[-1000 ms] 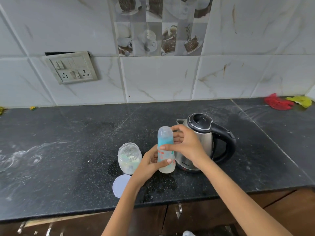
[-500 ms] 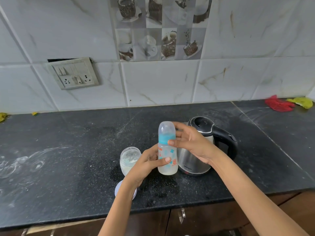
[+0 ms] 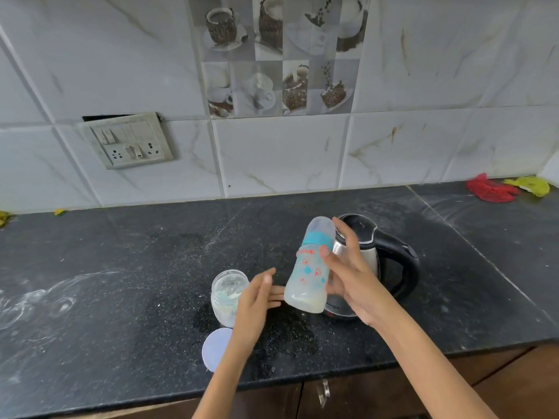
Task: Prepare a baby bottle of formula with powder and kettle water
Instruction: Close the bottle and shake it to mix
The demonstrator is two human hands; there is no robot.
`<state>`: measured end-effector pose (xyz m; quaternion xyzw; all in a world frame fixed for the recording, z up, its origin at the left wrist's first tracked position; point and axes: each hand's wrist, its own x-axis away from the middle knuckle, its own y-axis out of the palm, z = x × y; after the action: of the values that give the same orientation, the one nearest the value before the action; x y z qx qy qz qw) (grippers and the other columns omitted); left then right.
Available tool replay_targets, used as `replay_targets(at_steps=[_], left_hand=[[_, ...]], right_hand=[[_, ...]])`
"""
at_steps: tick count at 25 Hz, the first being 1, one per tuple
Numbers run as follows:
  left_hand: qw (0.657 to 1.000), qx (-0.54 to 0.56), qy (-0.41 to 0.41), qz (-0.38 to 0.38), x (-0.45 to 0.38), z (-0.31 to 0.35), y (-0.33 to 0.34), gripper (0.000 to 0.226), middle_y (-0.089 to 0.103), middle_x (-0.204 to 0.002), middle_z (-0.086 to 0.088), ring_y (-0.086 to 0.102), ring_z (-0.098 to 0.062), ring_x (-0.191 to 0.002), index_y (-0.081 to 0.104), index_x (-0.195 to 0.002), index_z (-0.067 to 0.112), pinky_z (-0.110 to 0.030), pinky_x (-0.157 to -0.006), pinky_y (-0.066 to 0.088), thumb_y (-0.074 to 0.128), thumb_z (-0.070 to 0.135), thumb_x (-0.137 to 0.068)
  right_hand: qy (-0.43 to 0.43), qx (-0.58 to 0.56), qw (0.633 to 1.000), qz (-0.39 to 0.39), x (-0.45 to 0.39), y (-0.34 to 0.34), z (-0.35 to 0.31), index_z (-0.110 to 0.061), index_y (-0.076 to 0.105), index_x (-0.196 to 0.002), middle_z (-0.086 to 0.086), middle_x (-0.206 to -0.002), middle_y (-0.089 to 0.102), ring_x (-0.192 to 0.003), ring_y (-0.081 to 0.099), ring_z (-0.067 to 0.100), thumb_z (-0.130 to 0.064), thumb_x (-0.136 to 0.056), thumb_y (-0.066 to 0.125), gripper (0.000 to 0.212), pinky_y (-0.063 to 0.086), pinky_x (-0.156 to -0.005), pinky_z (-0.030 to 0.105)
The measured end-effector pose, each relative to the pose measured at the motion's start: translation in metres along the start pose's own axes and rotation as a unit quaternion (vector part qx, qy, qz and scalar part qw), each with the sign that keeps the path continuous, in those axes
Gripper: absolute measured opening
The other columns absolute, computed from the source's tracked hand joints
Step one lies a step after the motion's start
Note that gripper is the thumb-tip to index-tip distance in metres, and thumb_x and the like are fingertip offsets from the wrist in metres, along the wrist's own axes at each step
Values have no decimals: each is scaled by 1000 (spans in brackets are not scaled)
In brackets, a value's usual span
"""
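Note:
The capped baby bottle (image 3: 310, 270) with a teal collar and milky liquid at its bottom is lifted off the counter and tilted, top leaning right. My right hand (image 3: 351, 273) grips it from the right side. My left hand (image 3: 257, 297) is off the bottle, fingers spread, just left of its base. The steel kettle (image 3: 378, 261) with a black lid and handle stands right behind the bottle. An open glass jar of powder (image 3: 227, 294) stands to the left, partly hidden by my left hand. Its white lid (image 3: 215, 347) lies flat in front of it.
The black stone counter (image 3: 121, 282) carries white powder smears at the left and a wet patch under the bottle. A red cloth (image 3: 490, 189) and a yellow one (image 3: 531, 185) lie at the far right by the wall. A switchboard (image 3: 128, 140) is on the tiled wall.
The bottle has risen off the counter and tilted. My left hand has let go of it and opened. My right hand has slid from the cap down onto the body.

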<state>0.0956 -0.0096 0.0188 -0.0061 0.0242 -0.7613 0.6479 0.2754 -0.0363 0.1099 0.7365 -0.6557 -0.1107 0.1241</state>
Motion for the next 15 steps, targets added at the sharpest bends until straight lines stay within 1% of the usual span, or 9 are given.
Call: replay_targets(at_steps=[1, 3, 4, 5, 7, 8, 10, 12, 15], left_hand=[[992, -115, 36, 21, 1, -15, 6, 36, 68, -116, 2, 59, -20, -115, 49, -134, 15, -36, -98, 48, 46, 26, -99], [939, -320, 128, -22, 6, -42, 23, 39, 52, -139, -2, 41, -21, -132, 46, -136, 14, -42, -109, 35, 48, 22, -98], [910, -381, 152, -60, 9, -56, 33, 40, 49, -141, -4, 40, -23, -133, 48, -135, 14, -43, -110, 33, 48, 26, -97], [887, -424, 160, -86, 14, -67, 40, 38, 53, -137, -5, 44, -25, -130, 54, -130, 14, -42, -108, 36, 47, 30, -96], [852, -488, 162, -99, 23, -81, 45, 35, 65, -123, -3, 58, -24, -117, 66, -115, 18, -35, -97, 47, 47, 39, -94], [836, -516, 149, -109, 26, -85, 45, 39, 67, -119, 0, 62, -21, -113, 68, -113, 21, -34, -92, 51, 44, 43, -93], [816, -552, 127, -115, 27, -84, 43, 49, 69, -116, 5, 64, -14, -109, 70, -111, 24, -33, -86, 56, 34, 50, -91], [806, -571, 116, -106, 31, -84, 42, 54, 70, -114, 6, 65, -11, -107, 71, -111, 24, -33, -84, 56, 31, 52, -89], [792, -593, 95, -109, 39, -84, 36, 58, 66, -122, 6, 62, -12, -113, 69, -115, 22, -32, -90, 52, 26, 52, -91]], right_hand=[[26, -70, 997, -3, 2, 4, 1, -35, 36, -140, 13, -125, 64, -110, 66, 29, -31, -85, 60, 60, 58, -83, 50], [92, -176, 980, -11, 10, 15, 6, -19, 42, -140, 23, -126, 61, -114, 60, 37, -36, -85, 60, 61, 50, -91, 52], [120, -199, 972, -23, 14, 21, 9, -12, 43, -139, 27, -129, 58, -119, 56, 40, -38, -81, 65, 67, 50, -91, 50], [139, -204, 968, -44, 17, 24, 11, -10, 43, -138, 30, -133, 55, -123, 51, 43, -38, -76, 72, 74, 52, -89, 48], [141, -193, 968, -82, 21, 26, 11, -16, 43, -139, 30, -135, 53, -122, 52, 44, -31, -65, 87, 87, 55, -83, 48], [131, -195, 968, -83, 21, 26, 10, -20, 43, -139, 27, -133, 56, -118, 57, 42, -25, -65, 88, 87, 56, -83, 49], [109, -200, 972, -53, 19, 27, 8, -24, 41, -140, 21, -123, 65, -107, 66, 36, -17, -74, 77, 75, 59, -77, 49], [101, -184, 977, -45, 17, 30, 4, -26, 40, -140, 19, -118, 68, -102, 69, 34, -12, -77, 71, 72, 61, -73, 48], [67, -189, 979, -47, 13, 31, 4, -27, 42, -137, 16, -115, 69, -98, 70, 34, -18, -60, 90, 92, 61, -72, 48]])
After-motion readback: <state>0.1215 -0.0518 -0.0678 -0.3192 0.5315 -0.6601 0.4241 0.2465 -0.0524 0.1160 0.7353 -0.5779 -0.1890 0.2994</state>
